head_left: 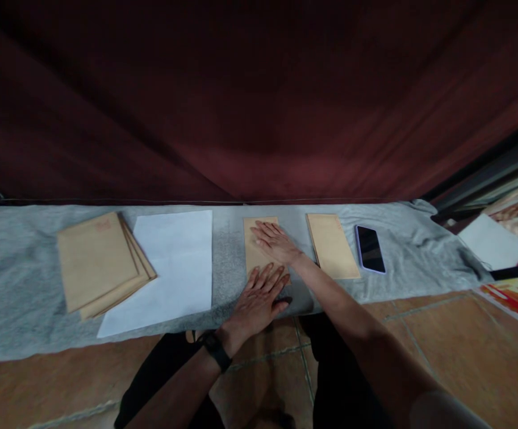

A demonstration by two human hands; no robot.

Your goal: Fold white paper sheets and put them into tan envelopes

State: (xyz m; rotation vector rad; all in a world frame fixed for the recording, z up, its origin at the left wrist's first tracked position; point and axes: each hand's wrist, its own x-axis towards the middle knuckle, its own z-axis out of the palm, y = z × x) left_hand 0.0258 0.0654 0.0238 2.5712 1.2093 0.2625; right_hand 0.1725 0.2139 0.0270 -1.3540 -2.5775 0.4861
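A brown envelope [253, 253] lies on the grey cloth [18, 286] in front of me. My left hand [259, 301] lies flat on its near end, fingers stretched out, a black watch on the wrist. My right hand [274, 241] presses flat on its far end, fingers together and pointing left. Neither hand grips anything. To the right lies a second brown envelope [333, 245]. To the left are a white sheet of paper [169, 271] and a stack of brown envelopes [100, 262].
A black phone [370, 249] lies face up right of the second envelope. A dark red curtain [259, 101] hangs behind the cloth. Orange floor tiles [442, 339] run along the near side. White paper [491, 241] and colourful items sit at the far right.
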